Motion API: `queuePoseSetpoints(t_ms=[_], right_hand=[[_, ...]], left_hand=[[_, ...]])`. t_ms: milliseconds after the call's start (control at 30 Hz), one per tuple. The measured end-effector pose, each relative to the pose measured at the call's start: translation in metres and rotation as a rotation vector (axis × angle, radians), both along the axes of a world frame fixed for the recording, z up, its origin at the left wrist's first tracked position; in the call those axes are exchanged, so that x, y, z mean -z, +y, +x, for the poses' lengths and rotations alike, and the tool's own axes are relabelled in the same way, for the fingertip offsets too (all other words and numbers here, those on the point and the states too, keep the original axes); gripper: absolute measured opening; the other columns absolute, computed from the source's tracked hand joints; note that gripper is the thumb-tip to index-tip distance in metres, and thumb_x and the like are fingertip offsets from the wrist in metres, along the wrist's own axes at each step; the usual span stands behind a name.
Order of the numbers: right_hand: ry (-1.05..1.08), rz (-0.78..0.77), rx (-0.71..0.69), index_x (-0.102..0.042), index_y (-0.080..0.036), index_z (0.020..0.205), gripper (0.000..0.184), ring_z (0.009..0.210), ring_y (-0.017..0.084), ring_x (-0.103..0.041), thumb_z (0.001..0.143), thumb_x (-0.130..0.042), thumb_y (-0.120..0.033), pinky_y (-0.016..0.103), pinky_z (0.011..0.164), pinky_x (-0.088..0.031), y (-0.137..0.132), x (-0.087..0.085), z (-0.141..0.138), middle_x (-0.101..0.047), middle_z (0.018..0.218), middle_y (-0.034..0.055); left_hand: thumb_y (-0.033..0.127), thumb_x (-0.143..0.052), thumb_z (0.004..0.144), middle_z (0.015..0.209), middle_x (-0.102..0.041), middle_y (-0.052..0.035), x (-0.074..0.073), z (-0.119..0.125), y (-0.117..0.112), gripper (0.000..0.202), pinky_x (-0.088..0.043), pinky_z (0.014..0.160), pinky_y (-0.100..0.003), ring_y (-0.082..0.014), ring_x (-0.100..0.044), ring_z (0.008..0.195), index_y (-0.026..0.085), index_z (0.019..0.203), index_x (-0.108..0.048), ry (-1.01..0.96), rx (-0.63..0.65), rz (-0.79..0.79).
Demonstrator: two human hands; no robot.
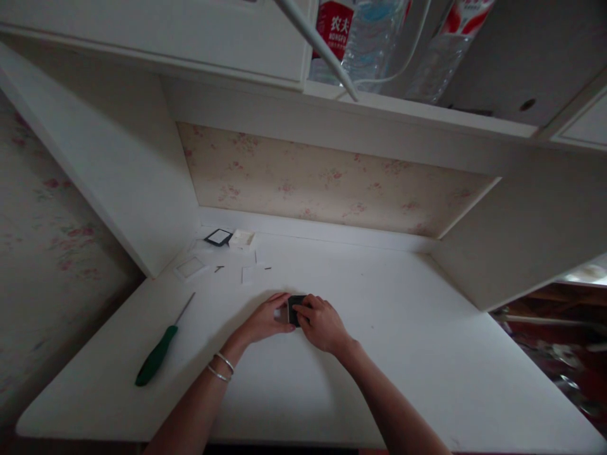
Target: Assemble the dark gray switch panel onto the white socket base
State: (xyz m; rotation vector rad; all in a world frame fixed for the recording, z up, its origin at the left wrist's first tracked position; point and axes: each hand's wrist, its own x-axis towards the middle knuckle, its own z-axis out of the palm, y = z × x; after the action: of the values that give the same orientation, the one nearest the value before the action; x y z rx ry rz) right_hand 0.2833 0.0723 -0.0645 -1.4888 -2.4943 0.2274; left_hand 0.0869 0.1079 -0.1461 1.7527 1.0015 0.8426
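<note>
Over the middle of the white desk, both hands meet at a small black square piece (pixel 292 309) with a pale left edge; its exact kind is unclear. My left hand (pixel 266 318), with two silver bangles at the wrist, grips it from the left, thumb below and fingers above. From the right, my right hand (pixel 323 322) holds it, its curled fingers lying over the black face and hiding that part. Left of my hands lies a screwdriver (pixel 159 354) with a green handle, its shaft pointing toward the back of the desk.
At the back left lie a black square frame (pixel 219 237), a white square box-like part (pixel 242 239), a clear frame (pixel 191 268), white pieces (pixel 246 275) and small dark screws (pixel 219 269). Plastic bottles (pixel 370 44) and a white cable (pixel 327 50) are on the shelf above.
</note>
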Motion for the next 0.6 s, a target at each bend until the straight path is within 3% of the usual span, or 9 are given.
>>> queuePoseSetpoints(t_ms=[367,600], right_hand=[[-0.041,0.024,-0.028,-0.065,-0.028,0.113,0.028,0.095,0.021,-0.053,0.091,-0.047,-0.026,0.032,0.079,-0.039,-0.0015,0.0029,-0.0046,-0.059,0.097,0.0051],[0.026,0.035,-0.011,-0.065,-0.028,0.114,0.028,0.091,0.02,-0.055,0.092,-0.047,-0.024,0.032,0.081,-0.041,-0.0025,0.0039,-0.0044,-0.059,0.1,0.0049]], left_hand=[[0.026,-0.084,0.058,0.14,-0.045,-0.0104,-0.0025,0.0003,-0.0002,0.083,-0.037,0.107,-0.045,-0.0308,-0.045,0.125,0.025,0.134,-0.05,-0.011,-0.011,0.002],[0.027,-0.083,0.06,0.141,-0.043,-0.0124,-0.0029,0.0009,-0.0015,0.083,-0.043,0.102,-0.046,-0.0311,-0.048,0.122,0.024,0.135,-0.048,-0.038,0.004,-0.028]])
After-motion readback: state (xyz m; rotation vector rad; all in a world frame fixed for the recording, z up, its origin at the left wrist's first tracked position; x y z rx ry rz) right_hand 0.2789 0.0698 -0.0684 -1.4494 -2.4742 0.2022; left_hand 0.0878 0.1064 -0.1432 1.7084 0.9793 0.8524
